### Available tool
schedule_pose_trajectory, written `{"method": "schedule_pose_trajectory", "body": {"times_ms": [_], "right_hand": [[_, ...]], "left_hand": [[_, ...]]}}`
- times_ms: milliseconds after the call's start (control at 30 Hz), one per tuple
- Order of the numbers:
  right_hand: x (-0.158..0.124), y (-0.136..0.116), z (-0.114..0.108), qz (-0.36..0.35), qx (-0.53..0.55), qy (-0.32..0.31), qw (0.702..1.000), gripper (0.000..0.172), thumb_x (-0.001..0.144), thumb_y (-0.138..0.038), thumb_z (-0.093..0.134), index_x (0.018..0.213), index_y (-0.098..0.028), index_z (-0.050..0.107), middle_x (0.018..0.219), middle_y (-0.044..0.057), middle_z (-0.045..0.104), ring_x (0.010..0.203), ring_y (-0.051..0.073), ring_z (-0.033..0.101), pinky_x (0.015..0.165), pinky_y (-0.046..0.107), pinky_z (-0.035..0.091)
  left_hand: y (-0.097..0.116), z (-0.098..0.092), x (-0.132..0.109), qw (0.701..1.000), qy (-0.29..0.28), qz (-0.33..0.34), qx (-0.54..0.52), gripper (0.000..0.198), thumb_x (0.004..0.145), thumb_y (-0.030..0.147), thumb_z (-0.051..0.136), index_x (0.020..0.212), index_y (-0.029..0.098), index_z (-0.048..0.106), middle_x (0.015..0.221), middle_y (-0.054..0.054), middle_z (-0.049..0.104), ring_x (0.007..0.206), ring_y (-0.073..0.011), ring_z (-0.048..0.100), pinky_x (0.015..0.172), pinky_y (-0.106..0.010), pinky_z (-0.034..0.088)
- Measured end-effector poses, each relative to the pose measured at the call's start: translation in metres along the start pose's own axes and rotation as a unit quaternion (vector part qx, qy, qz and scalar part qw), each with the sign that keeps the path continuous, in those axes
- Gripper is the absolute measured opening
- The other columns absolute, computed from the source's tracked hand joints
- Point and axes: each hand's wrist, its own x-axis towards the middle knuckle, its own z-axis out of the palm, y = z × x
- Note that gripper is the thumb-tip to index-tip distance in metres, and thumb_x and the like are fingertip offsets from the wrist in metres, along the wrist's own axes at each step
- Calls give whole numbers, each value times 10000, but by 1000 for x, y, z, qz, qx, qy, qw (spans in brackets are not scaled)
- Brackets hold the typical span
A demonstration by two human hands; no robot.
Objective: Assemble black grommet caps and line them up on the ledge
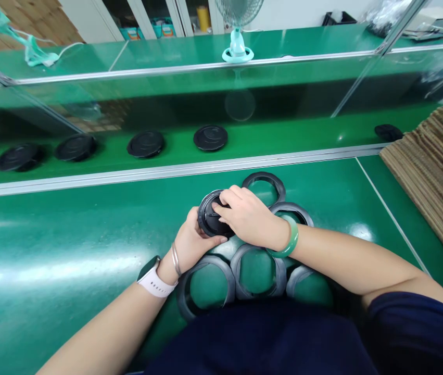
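A round black plastic part (pixel 210 214) with a ribbed rim is tilted up above the green table. My left hand (pixel 192 240) grips its rim from the left and below, the thumb along the near edge. My right hand (pixel 247 214) lies over the part's right side, its fingers bent onto the middle of the face; what the fingertips pinch there, if anything, is hidden. Around and under my hands lie several dark grey rings, among them a near-left ring (pixel 185 291), a middle ring (pixel 240 271) and a far ring (pixel 281 186).
Beyond a metal rail (pixel 159 171) runs a green belt carrying several black round parts, one of them a black disc (pixel 210 138). A small fan (pixel 237 44) stands on the shelf behind. At right lies a striped brown mat (pixel 435 172).
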Motion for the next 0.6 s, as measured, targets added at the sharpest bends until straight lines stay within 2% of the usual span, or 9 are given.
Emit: {"method": "schedule_pose_trajectory", "body": {"times_ms": [67,133,167,233,300,367,500,600], "right_hand": [[0,4,-3,48,52,75,995,229,978,-170,510,1167,-136,635,1115,139,532,1048,287,469,904,454,438],[0,6,-5,113,117,143,976,304,964,-212,575,1259,-139,574,1203,149,512,1126,284,460,981,463,414],[0,8,-5,143,153,153,966,348,961,-228,593,1292,-133,543,1219,152,515,1137,277,469,997,460,411],[1,9,-2,190,226,127,947,316,971,-233,593,1266,-132,546,1176,132,559,1093,249,516,981,430,426],[3,10,1,226,276,85,930,173,980,-221,587,1134,-143,601,1055,84,600,995,215,553,926,385,441],[4,9,5,241,296,75,921,78,961,-205,624,1012,-146,619,975,50,594,940,194,553,880,349,435],[4,8,8,241,308,95,916,99,888,-150,707,896,-155,608,919,14,561,896,173,531,820,307,413],[5,8,8,249,316,105,910,148,850,-130,736,845,-160,591,878,-3,547,853,166,516,778,290,400]], "left_hand": [[1,1,0,1000,21,4,-19,772,563,298,920,1150,216,426,1174,-70,610,1101,-273,631,919,-437,574],[2,1,0,999,32,15,-31,785,568,298,916,1166,222,414,1200,-74,604,1138,-279,616,946,-451,562],[2,1,-1,999,32,21,-27,796,571,304,915,1180,223,408,1212,-80,598,1149,-287,610,952,-461,558],[1,-2,-4,999,26,36,8,815,586,326,915,1211,220,403,1242,-98,578,1171,-306,593,971,-484,541],[-1,-6,-6,997,15,61,47,835,618,347,905,1261,216,389,1283,-116,550,1206,-321,563,1016,-503,502],[-1,-9,-9,995,-6,88,54,837,675,365,872,1319,217,359,1326,-123,523,1244,-320,529,1060,-504,461],[2,-10,-12,994,-35,103,32,731,806,382,768,1376,229,336,1375,-116,501,1284,-301,496,1092,-481,427],[4,-8,-12,994,-28,99,35,702,813,384,762,1369,227,363,1365,-112,518,1286,-306,498,1092,-480,428]]}}
